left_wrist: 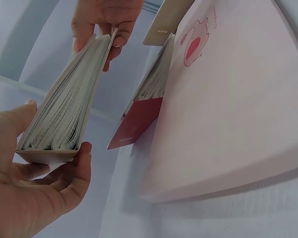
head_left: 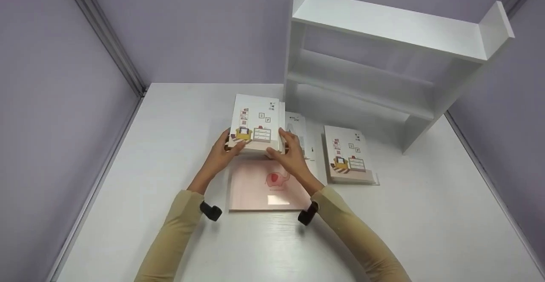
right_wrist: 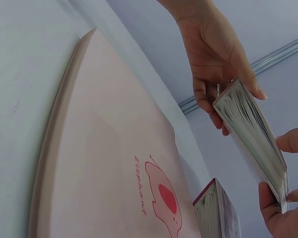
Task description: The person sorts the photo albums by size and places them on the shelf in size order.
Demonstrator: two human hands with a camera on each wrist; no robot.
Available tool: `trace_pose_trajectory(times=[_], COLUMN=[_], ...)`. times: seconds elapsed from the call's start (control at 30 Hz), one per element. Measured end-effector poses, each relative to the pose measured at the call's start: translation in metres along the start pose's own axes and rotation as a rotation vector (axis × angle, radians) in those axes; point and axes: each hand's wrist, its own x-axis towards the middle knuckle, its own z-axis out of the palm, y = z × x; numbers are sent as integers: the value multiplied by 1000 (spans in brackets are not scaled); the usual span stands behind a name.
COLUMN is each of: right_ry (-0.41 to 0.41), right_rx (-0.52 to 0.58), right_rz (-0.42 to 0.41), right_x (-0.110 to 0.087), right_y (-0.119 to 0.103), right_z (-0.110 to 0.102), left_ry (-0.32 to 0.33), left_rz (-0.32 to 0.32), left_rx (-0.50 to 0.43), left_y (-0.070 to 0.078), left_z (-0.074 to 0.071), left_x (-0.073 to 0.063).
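Observation:
Both hands hold a thick book [head_left: 255, 116] above the table; its white cover shows a yellow armchair and a drawer unit. The left hand [head_left: 219, 156] grips the book's left side near its lower corner, thumb on the near edge. On the opposite side, the right hand [head_left: 293, 157] grips it between thumb and fingers. The page edges [left_wrist: 64, 104] fan slightly apart in the left wrist view. Below lies a large pink book [head_left: 251, 186] with a red elephant. Behind the pink book, another book [head_left: 296, 124] is partly hidden by the held one and the right hand.
To the right lies a book [head_left: 347, 154] with the same armchair cover, on top of something whose edge sticks out. A white shelf unit [head_left: 362, 73] stands at the back right of the white table [head_left: 170, 128]. Pale purple walls [head_left: 204, 26] enclose the table.

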Motion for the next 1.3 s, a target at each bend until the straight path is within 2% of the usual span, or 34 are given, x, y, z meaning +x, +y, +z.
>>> trace_pose_trajectory(times=[0.37,0.67,0.73,0.9,0.97,1.3], right_ry=[-13,15,13,25,40,43], right_rx=[38,1,11,17,0,32], right_rz=[-5,-11,-13,-23,-31,-7], right_x=[-6,-6,-10,-11,-9,-10], right_y=[3,3,-8,-10,0,-1], right_z=[-4,-9,-11,-13,-12,-16], left_ry=[6,-11,-16,-24,-23,-12], left_rz=[30,54,64,69,70,91], left_rx=[39,51,44,44,49,66], left_y=[-2,3,5,7,7,11], left_z=[6,7,7,9,10,13], left_x=[-1,-1,-2,-2,-1,-2])
